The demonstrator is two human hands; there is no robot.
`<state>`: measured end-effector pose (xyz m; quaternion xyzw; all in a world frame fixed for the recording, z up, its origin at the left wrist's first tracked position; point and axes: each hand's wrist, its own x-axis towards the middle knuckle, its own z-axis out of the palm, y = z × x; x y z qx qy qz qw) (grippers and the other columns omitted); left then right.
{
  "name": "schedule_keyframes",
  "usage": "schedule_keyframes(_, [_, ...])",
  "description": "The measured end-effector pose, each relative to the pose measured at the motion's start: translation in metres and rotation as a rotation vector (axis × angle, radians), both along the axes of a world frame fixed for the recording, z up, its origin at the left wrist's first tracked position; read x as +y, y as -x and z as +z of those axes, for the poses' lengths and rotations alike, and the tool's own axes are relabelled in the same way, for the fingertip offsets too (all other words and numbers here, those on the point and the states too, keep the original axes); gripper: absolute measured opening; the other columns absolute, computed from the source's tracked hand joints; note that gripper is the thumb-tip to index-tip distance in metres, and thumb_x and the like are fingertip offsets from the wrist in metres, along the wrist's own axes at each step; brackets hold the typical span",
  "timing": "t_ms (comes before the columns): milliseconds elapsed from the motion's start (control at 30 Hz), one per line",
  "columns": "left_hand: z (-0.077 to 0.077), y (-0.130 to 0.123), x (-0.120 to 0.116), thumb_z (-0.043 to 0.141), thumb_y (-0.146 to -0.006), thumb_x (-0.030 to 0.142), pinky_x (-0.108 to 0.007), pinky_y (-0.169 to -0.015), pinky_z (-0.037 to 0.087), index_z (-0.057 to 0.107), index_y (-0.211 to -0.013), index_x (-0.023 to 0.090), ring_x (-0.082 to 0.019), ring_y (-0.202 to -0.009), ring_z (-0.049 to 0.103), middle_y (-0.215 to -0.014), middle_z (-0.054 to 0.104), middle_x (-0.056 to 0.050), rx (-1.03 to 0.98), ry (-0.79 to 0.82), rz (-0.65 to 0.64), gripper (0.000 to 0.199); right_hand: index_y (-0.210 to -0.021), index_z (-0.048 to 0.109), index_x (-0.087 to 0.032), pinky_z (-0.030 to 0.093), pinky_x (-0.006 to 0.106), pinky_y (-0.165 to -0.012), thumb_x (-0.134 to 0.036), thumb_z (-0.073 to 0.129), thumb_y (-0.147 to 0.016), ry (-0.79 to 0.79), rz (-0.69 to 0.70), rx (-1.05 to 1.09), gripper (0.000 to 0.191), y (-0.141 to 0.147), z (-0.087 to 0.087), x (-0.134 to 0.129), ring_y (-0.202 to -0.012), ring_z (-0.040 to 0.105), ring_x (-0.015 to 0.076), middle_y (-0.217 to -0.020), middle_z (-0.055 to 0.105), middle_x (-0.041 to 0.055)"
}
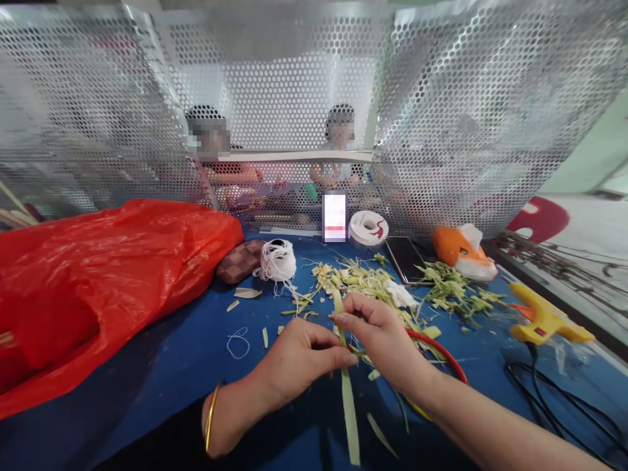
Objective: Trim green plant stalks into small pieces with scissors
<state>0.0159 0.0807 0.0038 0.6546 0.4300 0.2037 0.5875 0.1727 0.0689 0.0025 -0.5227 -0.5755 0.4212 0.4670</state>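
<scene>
My left hand (307, 353) and my right hand (370, 327) meet over the middle of the blue table. Both pinch a long, flat pale-green leaf strip (349, 412), which hangs down toward the near edge; its upper end shows above my fingers. A gold bangle (211, 418) circles my left wrist. Just beyond my hands lies a heap of green and yellow leaf scraps (363, 275). Under my right forearm, a red curved handle (441, 347) sticks out, its other end hidden. Loose leaf pieces lie around my hands.
A red plastic sheet (112, 261) covers the left side. Behind are a ball of white string (277, 260), a checkered case (240, 261), a ribbon spool (367, 229), a phone (406, 259) and a tissue pack (461, 252). A yellow glue gun (544, 320) with a black cord lies right. Perforated metal panels separate two people.
</scene>
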Motion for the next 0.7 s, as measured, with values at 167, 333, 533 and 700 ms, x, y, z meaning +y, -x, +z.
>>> schedule_keyframes(167, [0.001, 0.002, -0.003, 0.068, -0.074, 0.039, -0.025, -0.049, 0.026, 0.069, -0.057, 0.016, -0.009, -0.050, 0.040, -0.049, 0.049, 0.003, 0.035, -0.134, -0.100, 0.029, -0.059, 0.044, -0.021, 0.031, 0.027, -0.057, -0.028, 0.057, -0.078, -0.042, -0.037, -0.039, 0.024, 0.004, -0.004, -0.005, -0.060, 0.039, 0.0128, -0.058, 0.042, -0.0048])
schedule_keyframes(333, [0.001, -0.001, -0.004, 0.069, -0.073, 0.035, -0.024, -0.050, 0.029, 0.069, -0.058, 0.016, -0.010, -0.050, 0.044, -0.050, 0.053, 0.002, 0.020, -0.099, -0.047, 0.025, -0.059, 0.048, -0.021, 0.036, 0.027, -0.059, -0.030, 0.057, -0.080, -0.072, -0.029, -0.094, 0.024, 0.002, -0.003, 0.001, -0.061, 0.046, 0.0143, -0.059, 0.048, -0.0034])
schedule_keyframes(533, [0.009, 0.000, 0.005, 0.065, -0.077, 0.043, -0.024, -0.055, 0.038, 0.072, -0.067, 0.016, -0.011, -0.052, 0.049, -0.060, 0.063, -0.002, -0.230, 0.005, 0.335, 0.030, -0.089, 0.061, -0.020, 0.043, 0.030, -0.071, -0.039, 0.050, -0.089, -0.280, -0.244, -0.233, 0.021, -0.015, 0.012, 0.006, -0.079, 0.056, 0.0192, -0.085, 0.063, 0.0037])
schedule_keyframes(700, [0.012, 0.004, 0.007, 0.061, -0.080, 0.041, -0.023, -0.056, 0.037, 0.075, -0.084, 0.015, -0.010, -0.053, 0.050, -0.063, 0.063, -0.002, -0.328, 0.039, 0.461, 0.030, -0.069, 0.053, -0.020, 0.035, 0.027, -0.056, -0.050, 0.044, -0.091, -0.132, -0.042, -0.394, 0.039, -0.013, 0.011, -0.001, -0.060, 0.046, 0.0154, -0.063, 0.052, -0.0008])
